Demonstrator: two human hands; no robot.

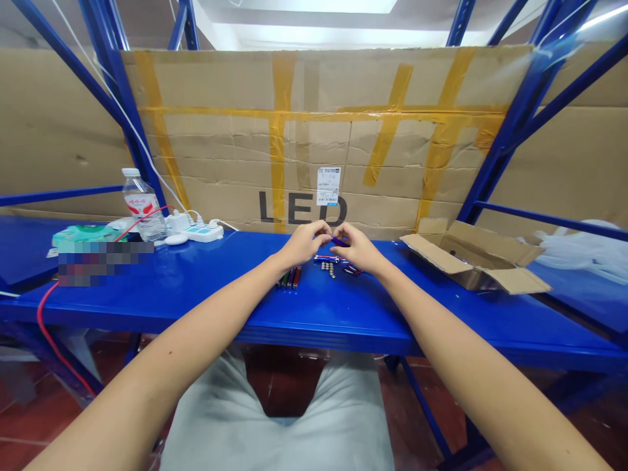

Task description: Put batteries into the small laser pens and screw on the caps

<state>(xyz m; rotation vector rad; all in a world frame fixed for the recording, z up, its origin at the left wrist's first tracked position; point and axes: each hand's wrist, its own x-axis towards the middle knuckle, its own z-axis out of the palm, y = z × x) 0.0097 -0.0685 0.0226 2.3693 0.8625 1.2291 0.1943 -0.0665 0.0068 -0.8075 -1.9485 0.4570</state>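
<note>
Both hands meet above the middle of the blue table. My right hand (354, 244) is closed on a small purple-blue tube (339, 242). My left hand (308, 242) is closed with its fingertips beside the tube's far end; what they pinch is too small to make out. Below my hands lie small round silver pieces (328, 267) in short rows. Shiny tubes (326, 259) rest just behind them, and more small metallic parts (351, 269) are at their right. Several dark, red and green tubes (289, 278) lie side by side near my left wrist.
An open cardboard box (471, 255) stands at the right, with a plastic bag (583, 248) beyond it. At the left are a water bottle (143, 206), a power strip (205, 231), a green packet (86, 236) and a red cable (46, 327). A large cardboard sheet (220, 163) rises behind the table (196, 307).
</note>
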